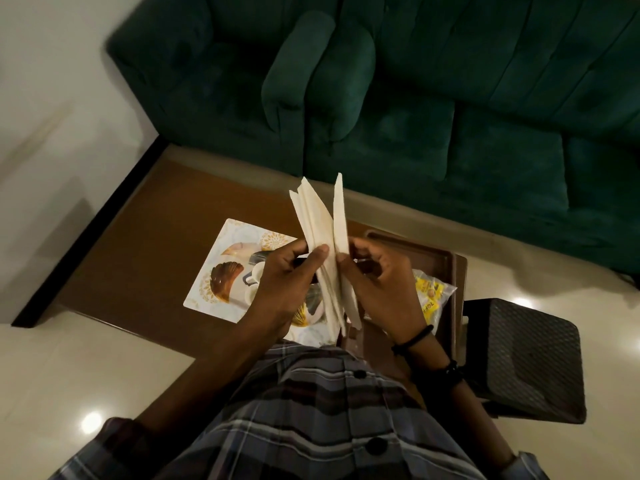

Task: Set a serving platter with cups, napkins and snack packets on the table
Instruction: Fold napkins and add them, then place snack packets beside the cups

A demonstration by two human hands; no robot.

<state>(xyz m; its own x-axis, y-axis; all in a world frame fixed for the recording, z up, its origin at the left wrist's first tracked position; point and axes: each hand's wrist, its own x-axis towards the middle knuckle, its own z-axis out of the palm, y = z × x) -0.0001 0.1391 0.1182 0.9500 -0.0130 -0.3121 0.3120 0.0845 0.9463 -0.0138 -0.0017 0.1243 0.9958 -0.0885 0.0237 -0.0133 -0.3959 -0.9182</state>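
I hold a stack of white paper napkins edge-up above the table. My left hand grips the thicker bundle, thumb pressed on its side. My right hand pinches a single napkin split off to the right. Below lies a patterned white platter with shell motifs, and small white cups peek out beside my left hand. A brown tray on the right holds a yellow snack packet.
The brown wooden table has a dark edge at the left. A green sofa runs along the far side. A dark mesh-sided box stands on the tiled floor to the right.
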